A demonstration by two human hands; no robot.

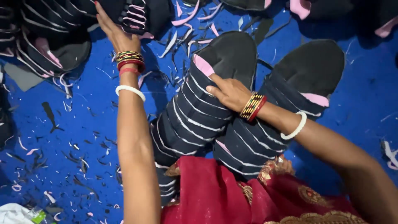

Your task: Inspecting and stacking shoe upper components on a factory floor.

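Note:
Two long stacks of black shoe soles with white and pink edges lie side by side on a blue floor sheet. My right hand point(227, 92) rests flat, fingers spread, on the left stack point(195, 112), next to the right stack point(286, 112). My left hand point(112, 29) reaches far up-left and touches a pile of black soles point(137, 16) there; its fingers are partly hidden by the pile, so I cannot tell whether it grips one. Both wrists carry coloured and white bangles.
More piles of black soles point(45, 37) sit at the top left and along the top edge. Thin black, white and pink trimmings point(74, 157) litter the blue sheet. Red embroidered cloth point(215, 195) covers my lap at the bottom. White plastic point(16, 213) lies bottom left.

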